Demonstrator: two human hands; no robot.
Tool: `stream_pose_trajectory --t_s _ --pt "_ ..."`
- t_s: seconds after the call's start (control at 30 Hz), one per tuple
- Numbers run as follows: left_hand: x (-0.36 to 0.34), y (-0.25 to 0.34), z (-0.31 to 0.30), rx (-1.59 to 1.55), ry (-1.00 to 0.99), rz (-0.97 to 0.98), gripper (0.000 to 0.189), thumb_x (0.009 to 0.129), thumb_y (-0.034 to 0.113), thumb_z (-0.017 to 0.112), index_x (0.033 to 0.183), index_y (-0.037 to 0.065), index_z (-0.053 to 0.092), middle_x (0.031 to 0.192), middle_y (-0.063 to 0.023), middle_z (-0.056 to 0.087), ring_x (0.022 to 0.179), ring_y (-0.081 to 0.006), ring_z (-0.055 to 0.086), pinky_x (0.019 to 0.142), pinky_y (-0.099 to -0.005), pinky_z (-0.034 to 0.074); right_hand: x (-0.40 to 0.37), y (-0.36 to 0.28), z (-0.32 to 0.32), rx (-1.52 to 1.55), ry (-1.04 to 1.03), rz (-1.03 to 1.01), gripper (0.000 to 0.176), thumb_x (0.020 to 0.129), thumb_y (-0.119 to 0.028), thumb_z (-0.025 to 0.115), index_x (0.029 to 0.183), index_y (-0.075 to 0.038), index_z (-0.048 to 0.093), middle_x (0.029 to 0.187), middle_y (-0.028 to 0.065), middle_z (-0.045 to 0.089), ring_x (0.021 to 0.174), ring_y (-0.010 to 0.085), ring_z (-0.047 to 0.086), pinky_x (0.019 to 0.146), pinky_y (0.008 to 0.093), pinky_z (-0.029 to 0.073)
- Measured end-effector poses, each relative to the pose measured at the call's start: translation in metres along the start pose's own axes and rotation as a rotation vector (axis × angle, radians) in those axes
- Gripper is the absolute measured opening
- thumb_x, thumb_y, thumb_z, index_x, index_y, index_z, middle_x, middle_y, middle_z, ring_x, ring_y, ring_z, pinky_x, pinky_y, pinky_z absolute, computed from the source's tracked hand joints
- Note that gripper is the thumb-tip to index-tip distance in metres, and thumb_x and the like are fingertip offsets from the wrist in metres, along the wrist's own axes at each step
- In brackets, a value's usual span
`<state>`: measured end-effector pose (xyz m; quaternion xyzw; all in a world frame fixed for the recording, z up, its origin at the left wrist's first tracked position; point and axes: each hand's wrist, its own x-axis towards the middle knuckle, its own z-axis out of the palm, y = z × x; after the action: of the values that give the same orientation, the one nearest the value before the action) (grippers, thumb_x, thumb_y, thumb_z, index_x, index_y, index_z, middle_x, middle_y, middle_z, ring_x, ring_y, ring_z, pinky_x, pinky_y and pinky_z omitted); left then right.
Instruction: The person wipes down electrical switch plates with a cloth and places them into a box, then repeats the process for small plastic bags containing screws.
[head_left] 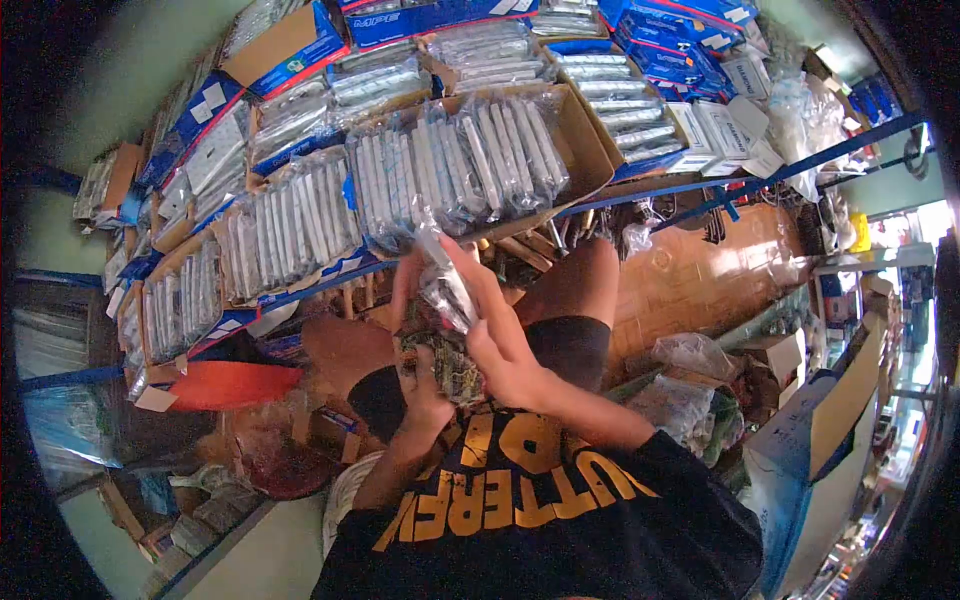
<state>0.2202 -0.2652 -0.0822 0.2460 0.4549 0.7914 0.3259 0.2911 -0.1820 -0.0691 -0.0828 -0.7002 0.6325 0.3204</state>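
Note:
My left hand [426, 408], low at the middle in front of my shirt, is closed round a dark green and brown patterned bundle [455, 368], whose kind I cannot make out. My right hand [505, 355] is beside it, closed on a flat silvery packet in clear plastic [447, 292]. The packet slants up toward the shelf and lies against the bundle's upper end. Just beyond my hands stands an open cardboard box [590, 150] holding a row of similar plastic-wrapped flat packets [460, 160]. My fingers partly hide both held things.
A blue-edged shelf [300, 290] carries several boxes of wrapped packets. Blue boxes [680, 60] and white cartons [715, 135] stand at the back right. An orange-red sheet [235, 384] lies at left. Cardboard boxes [800, 450] line the right side, near a brown floor [690, 290].

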Motion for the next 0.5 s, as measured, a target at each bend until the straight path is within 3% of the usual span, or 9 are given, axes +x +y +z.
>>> stream_pose_trajectory --t_s 0.1,0.27,0.3,0.5 --pt "0.023 0.006 0.01 0.049 0.003 0.337 0.082 0.09 0.05 0.051 0.144 -0.002 0.018 0.149 -0.0192 0.023 0.138 -0.0298 0.022 0.112 -0.0423 0.018 -0.004 -0.002 0.005 0.275 -0.019 0.044 0.07 0.097 -0.046 0.035 0.144 0.002 0.017 0.151 0.017 0.017 0.141 0.0255 0.015 0.113 0.0381 0.011" --pt "0.048 0.033 -0.012 -0.257 0.001 0.221 0.062 0.097 0.032 0.038 0.144 0.0 0.016 0.152 -0.0215 0.013 0.141 -0.0286 0.016 0.114 -0.042 0.019 -0.017 -0.003 0.017 0.319 -0.09 0.044 0.064 0.098 -0.039 0.04 0.142 0.002 0.018 0.151 0.0199 0.017 0.141 0.0282 0.014 0.112 0.0398 0.011" --pt "0.053 0.033 -0.016 -0.273 -0.022 0.235 0.064 0.095 0.032 0.042 0.144 -0.001 0.017 0.151 -0.0236 0.015 0.14 -0.0292 0.02 0.114 -0.0427 0.018 -0.018 -0.002 0.019 0.307 -0.064 0.035 0.063 0.098 -0.038 0.04 0.141 0.002 0.019 0.151 0.0197 0.017 0.141 0.0282 0.014 0.112 0.0398 0.011" --pt "0.033 0.007 -0.014 0.084 -0.095 0.201 0.052 0.097 0.026 0.044 0.134 -0.009 0.035 0.143 -0.026 0.033 0.133 -0.0329 0.033 0.11 -0.0418 0.024 -0.013 0.017 0.012 0.159 0.206 -0.007 0.06 0.099 -0.041 0.027 0.14 0.002 0.022 0.143 0.0179 0.029 0.135 0.0273 0.025 0.11 0.0397 0.019"
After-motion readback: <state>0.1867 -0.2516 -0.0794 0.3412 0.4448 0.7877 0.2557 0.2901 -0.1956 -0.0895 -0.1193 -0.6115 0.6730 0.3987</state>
